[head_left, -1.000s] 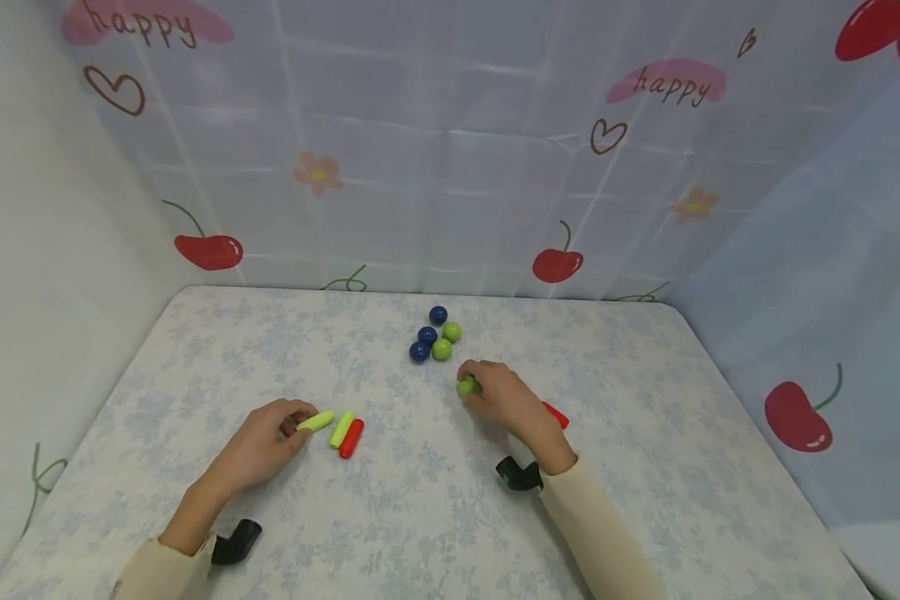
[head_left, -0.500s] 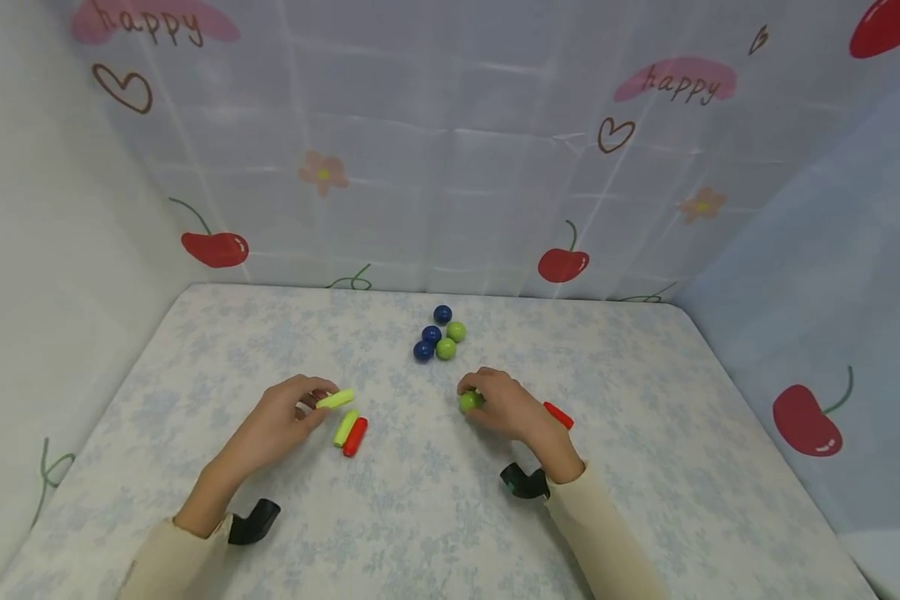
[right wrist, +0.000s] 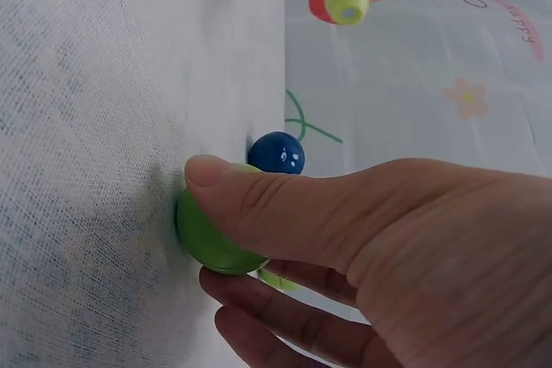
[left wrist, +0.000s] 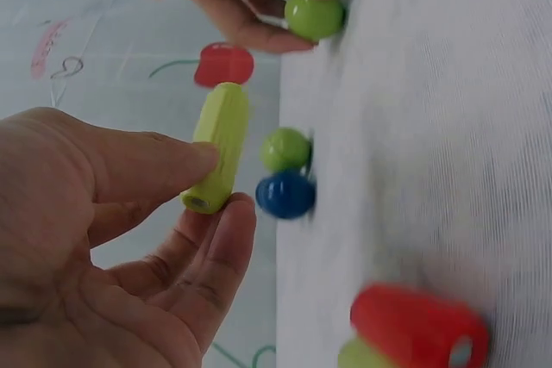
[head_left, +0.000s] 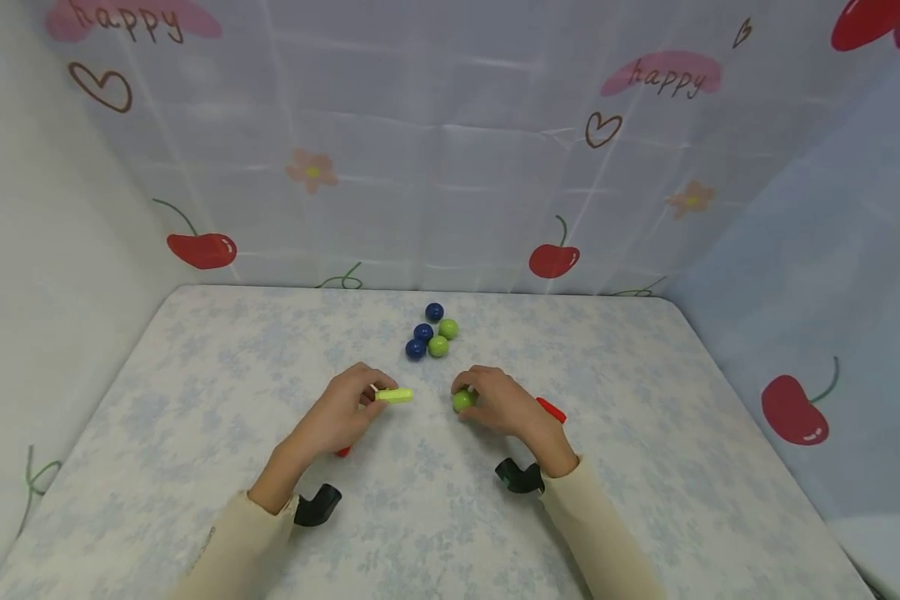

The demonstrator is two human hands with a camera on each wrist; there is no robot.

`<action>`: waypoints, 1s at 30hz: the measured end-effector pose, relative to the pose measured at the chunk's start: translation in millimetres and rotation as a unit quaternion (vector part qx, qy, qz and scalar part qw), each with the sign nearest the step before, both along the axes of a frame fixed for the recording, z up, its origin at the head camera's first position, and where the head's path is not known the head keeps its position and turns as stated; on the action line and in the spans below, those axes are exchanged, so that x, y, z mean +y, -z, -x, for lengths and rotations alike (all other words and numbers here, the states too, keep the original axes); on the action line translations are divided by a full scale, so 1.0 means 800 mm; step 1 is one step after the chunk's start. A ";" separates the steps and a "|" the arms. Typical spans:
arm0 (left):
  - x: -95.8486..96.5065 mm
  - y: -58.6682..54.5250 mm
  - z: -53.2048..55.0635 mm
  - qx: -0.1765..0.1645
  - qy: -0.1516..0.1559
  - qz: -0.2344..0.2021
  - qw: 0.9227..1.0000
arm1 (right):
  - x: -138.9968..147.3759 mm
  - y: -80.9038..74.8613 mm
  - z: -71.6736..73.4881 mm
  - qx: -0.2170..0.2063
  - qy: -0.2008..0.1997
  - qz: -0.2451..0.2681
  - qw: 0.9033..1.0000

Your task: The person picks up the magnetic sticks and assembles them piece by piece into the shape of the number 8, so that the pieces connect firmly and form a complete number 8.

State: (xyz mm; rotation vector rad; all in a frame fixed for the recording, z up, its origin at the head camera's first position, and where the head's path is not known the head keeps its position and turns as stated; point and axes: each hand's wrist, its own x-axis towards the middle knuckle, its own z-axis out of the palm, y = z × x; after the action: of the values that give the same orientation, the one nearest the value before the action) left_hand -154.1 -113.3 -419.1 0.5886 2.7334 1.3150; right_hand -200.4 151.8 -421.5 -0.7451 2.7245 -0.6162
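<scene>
My left hand [head_left: 342, 408] pinches a yellow-green magnetic stick [head_left: 394, 395] between thumb and fingers, raised above the table. In the left wrist view the stick [left wrist: 226, 114] shows a metal disc in its near end. To the right, my right hand [head_left: 498, 404] holds a green ball [head_left: 463, 402] between thumb and fingers, at or just above the cloth. The right wrist view has this ball [right wrist: 207, 239] partly behind the thumb. Stick and ball are apart, with a short gap between them. A red stick [left wrist: 418, 325] lies below my left hand, beside another yellow-green stick [left wrist: 362, 355].
Beyond the hands, several blue balls [head_left: 423, 332] and two green balls [head_left: 438, 347] form a cluster. Another red stick [head_left: 551, 409] shows partly behind my right wrist. The table [head_left: 217, 350] meets a printed curtain [head_left: 420, 183] at the back.
My left hand has lifted the yellow-green stick and carried it right, towards the held green ball. My right hand has drawn the ball slightly nearer, then kept it about there.
</scene>
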 end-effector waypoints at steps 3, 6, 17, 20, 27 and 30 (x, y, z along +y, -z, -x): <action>0.019 0.000 0.003 -0.014 -0.001 -0.002 1.000 | -0.001 0.001 0.001 -0.001 0.004 -0.004 1.000; 0.038 0.003 0.007 -0.036 -0.013 -0.005 0.999 | 0.001 0.002 0.002 -0.002 0.004 -0.001 1.000; 0.074 0.025 0.012 -0.032 -0.047 -0.018 0.998 | 0.005 0.005 0.003 -0.010 0.001 0.013 1.000; 0.075 0.029 0.012 -0.026 -0.058 -0.030 0.998 | 0.005 0.004 0.004 -0.012 -0.004 0.008 1.000; 0.077 0.036 0.013 -0.007 -0.065 -0.045 0.997 | 0.007 0.001 0.004 -0.002 -0.020 0.010 1.000; 0.078 0.037 0.013 -0.005 -0.069 -0.042 0.997 | 0.007 0.001 0.003 0.005 -0.026 0.011 1.000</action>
State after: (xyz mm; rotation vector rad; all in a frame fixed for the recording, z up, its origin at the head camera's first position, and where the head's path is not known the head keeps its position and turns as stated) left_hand -164.7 -50.7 -448.5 0.4033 2.7665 1.4633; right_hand -202.9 157.6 -422.1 -0.8246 2.7025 -0.6331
